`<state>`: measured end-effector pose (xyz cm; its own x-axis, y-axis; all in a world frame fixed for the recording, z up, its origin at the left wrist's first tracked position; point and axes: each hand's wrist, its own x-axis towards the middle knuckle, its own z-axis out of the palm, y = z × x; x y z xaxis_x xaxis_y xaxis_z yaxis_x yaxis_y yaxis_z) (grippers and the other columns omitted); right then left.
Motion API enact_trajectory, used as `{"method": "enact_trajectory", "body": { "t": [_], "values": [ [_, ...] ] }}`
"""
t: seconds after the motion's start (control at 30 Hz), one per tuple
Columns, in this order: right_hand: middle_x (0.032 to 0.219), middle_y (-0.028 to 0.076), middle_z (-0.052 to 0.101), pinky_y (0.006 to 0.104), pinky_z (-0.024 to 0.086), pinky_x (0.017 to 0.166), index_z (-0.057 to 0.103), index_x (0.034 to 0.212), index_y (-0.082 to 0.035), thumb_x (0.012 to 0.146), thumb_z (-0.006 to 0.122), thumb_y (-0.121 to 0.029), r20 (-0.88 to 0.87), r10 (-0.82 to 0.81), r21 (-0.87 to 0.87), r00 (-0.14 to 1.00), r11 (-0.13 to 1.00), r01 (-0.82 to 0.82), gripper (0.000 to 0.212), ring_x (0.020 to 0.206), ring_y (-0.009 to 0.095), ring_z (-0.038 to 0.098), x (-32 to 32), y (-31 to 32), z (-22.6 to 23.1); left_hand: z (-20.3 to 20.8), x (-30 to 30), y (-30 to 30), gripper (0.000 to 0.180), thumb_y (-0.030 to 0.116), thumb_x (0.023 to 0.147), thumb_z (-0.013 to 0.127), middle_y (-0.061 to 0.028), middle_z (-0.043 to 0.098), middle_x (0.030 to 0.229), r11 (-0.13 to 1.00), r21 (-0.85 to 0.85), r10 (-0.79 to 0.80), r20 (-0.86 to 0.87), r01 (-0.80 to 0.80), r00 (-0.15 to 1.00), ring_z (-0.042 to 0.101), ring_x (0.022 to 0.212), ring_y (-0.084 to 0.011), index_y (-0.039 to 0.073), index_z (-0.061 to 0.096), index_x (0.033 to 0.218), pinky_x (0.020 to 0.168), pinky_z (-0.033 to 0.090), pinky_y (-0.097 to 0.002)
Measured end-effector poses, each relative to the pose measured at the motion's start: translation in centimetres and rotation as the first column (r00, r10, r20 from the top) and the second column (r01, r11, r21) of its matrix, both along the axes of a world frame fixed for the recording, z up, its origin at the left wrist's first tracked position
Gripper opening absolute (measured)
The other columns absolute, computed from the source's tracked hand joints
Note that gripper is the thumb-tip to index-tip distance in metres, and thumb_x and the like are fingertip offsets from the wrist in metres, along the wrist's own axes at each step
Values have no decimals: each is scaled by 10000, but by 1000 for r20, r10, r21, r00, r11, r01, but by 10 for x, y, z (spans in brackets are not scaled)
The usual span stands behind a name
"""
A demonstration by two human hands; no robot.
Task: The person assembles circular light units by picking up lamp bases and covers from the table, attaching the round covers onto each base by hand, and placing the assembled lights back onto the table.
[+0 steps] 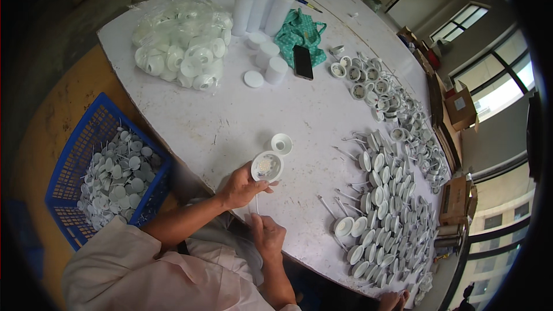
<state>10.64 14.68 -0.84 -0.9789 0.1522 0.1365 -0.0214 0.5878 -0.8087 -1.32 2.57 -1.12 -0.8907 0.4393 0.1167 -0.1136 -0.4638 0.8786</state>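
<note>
My left hand (239,189) grips a white round downlight (267,166) by its rim. Its open face is turned up, showing a pale disc with small dots inside, likely an LED board. A white cable (257,203) runs down from it to my right hand (268,236), whose fingers are closed around the lower end. Just beyond the downlight, an empty white cup-shaped housing (281,143) sits on the white table (219,115). Whether it touches the downlight I cannot tell.
Left stands a blue basket (60,164) of white discs with wires. Farther back are a clear bag (181,43) of housings, stacked white discs (258,11), a green cloth (300,29) and a phone (302,62). Rows of lights (377,207) cover the right; another person's hand (393,300) shows there.
</note>
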Motion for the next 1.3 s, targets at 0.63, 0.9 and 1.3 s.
{"method": "enact_trajectory", "body": {
  "t": [0.63, 0.9, 1.3],
  "values": [
    [617, 13, 595, 237, 429, 541, 661, 909, 35, 951, 506, -188, 352, 203, -386, 914, 921, -56, 274, 571, 83, 537, -20, -4, 5, 3, -14, -28, 463, 72, 931, 552, -125, 563, 1188, 1000, 12, -3, -43, 3, 999, 634, 1035, -217, -32, 370, 1344, 719, 542, -307],
    [882, 105, 662, 299, 496, 633, 629, 1138, 10, 834, 720, -224, -62, -140, 110, 988, 983, 146, 395, 752, 209, 635, -98, 38, 11, -14, -18, -43, 463, 103, 934, 574, -108, 561, 1159, 998, 55, 28, 135, -36, 990, 651, 954, -192, -2, 368, 1335, 595, 487, -237],
    [1241, 247, 509, 454, 459, 925, 478, 1299, 32, 716, 808, -255, -211, -46, 336, 976, 935, 117, 729, 1131, 388, 511, -165, 39, -4, -14, -12, -49, 437, 115, 917, 607, -101, 555, 1082, 994, 109, -44, 316, 10, 948, 676, 862, -196, 6, 400, 1287, 474, 392, -196]
  ]
}}
